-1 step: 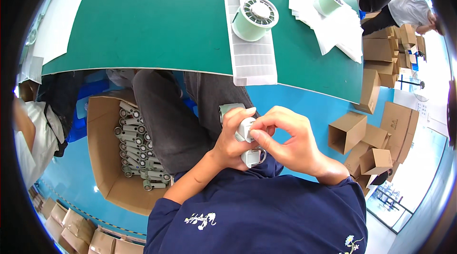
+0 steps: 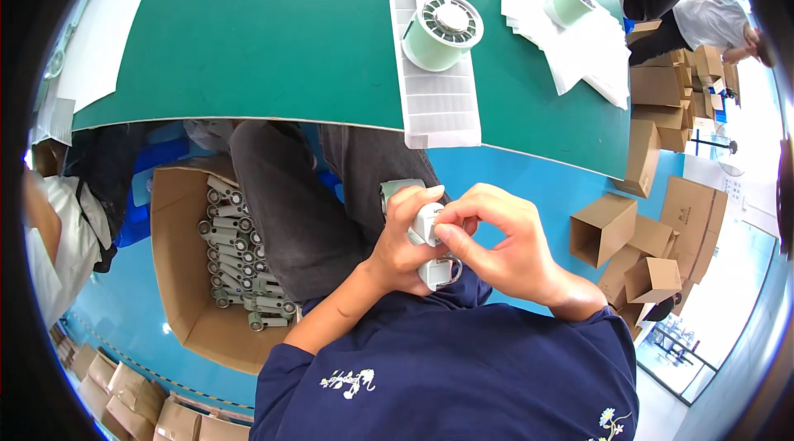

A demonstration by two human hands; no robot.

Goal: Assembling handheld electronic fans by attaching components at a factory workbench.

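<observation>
Above my lap, my left hand is wrapped round a pale green and white handheld fan, whose green rim shows past the fingers. A white end piece sticks out between thumb and fingers. Below it, a white part with a metal ring also shows at this hand. With thumb and forefinger pinched together, my right hand touches the white end piece. Whatever lies between those fingertips is too small or hidden to make out. On the green table ahead, another handheld fan rests on a white strip.
An open carton on the floor at my left holds several handheld fans. White sheets and a further fan lie on the table's right. Cardboard boxes stand at the right. Other people are at the far left and far right.
</observation>
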